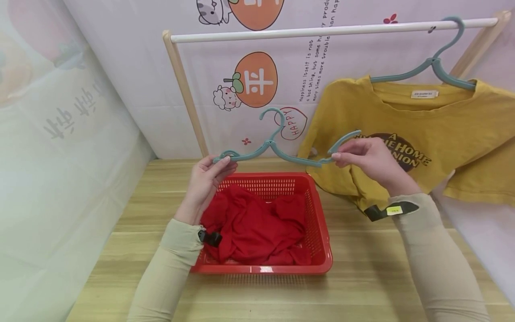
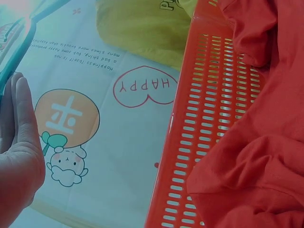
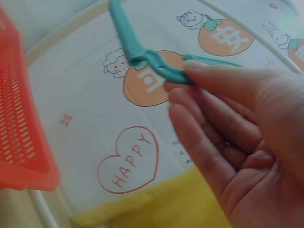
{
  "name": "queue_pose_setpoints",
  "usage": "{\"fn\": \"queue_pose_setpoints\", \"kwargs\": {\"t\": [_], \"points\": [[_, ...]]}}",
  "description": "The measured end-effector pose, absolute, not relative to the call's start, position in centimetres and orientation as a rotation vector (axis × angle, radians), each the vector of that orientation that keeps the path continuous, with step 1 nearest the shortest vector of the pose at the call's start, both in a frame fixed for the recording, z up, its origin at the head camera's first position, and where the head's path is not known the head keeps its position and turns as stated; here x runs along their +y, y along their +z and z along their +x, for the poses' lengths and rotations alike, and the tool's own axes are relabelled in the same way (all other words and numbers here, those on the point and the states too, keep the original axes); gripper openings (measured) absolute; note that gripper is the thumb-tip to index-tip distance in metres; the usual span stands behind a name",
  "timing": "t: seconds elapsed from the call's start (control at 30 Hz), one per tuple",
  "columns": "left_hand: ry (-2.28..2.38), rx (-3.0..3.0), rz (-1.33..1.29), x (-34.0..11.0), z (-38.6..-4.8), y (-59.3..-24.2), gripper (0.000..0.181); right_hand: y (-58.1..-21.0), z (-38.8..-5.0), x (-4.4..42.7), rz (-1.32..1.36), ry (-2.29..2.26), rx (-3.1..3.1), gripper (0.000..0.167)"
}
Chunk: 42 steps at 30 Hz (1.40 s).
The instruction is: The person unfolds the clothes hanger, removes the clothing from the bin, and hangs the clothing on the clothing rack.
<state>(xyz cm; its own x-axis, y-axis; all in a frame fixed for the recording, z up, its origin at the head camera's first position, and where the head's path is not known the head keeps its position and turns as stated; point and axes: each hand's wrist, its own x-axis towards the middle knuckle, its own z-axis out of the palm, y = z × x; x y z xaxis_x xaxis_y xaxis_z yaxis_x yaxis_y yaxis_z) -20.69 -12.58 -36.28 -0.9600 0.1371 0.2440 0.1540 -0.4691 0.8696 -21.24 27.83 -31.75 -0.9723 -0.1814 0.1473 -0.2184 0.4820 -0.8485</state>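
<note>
Behind your work a white backdrop (image 1: 137, 89) spreads, printed with orange fruit, small animals and a heart reading HAPPY. In front of it is the wood-grain tabletop (image 1: 150, 205). A clothes rack (image 1: 261, 33) with a white rail and pale wooden legs stretches across the far side. On your right hangs a yellow shirt (image 1: 446, 129) with a dark oval print, its lettering including HOME and partly covered from the head view by your right hand.

The red slotted basket (image 1: 281, 269) sits on the tabletop between your forearms, with a crumpled red garment (image 1: 257, 228) inside. Above the basket's far part, in front of the rack, you hold a teal folding hanger (image 1: 270, 143) level, hook upward; its end piece on your right angles up from the arm. A second teal hanger (image 1: 433, 60) hooks over the rail, its arms in the yellow shirt's neckline.

Your hands are well apart, one at each end of the held hanger. Your left hand (image 1: 204, 183) pinches its left end between thumb and fingers; your right hand (image 1: 368, 158) pinches the right end piece the same way. Each cuff carries a black wrist strap (image 1: 211, 238), the right one bearing a yellow sticker (image 1: 394, 210). A pale neck label (image 1: 424, 94) shows inside the yellow shirt's collar.
</note>
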Motion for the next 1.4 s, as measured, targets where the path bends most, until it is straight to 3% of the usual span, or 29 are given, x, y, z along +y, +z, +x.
{"fn": "queue_pose_setpoints", "kwargs": {"t": [0.7, 0.93, 1.4], "points": [[-2.67, -1.577, -0.385, -11.7, -20.7, -36.1, 0.015, -35.2, -21.8, 25.3, 0.298, 2.496, -1.556, 0.002], [-2.674, -1.541, -0.38, -11.3, -20.8, -36.2, 0.013, -35.8, -21.8, 23.8, 0.234, 2.713, -1.273, 0.013], [-2.69, -1.51, -0.402, -11.4, -21.0, -36.0, 0.015, -36.3, -21.8, 24.2, 0.27, 2.775, -1.279, 0.005]]}}
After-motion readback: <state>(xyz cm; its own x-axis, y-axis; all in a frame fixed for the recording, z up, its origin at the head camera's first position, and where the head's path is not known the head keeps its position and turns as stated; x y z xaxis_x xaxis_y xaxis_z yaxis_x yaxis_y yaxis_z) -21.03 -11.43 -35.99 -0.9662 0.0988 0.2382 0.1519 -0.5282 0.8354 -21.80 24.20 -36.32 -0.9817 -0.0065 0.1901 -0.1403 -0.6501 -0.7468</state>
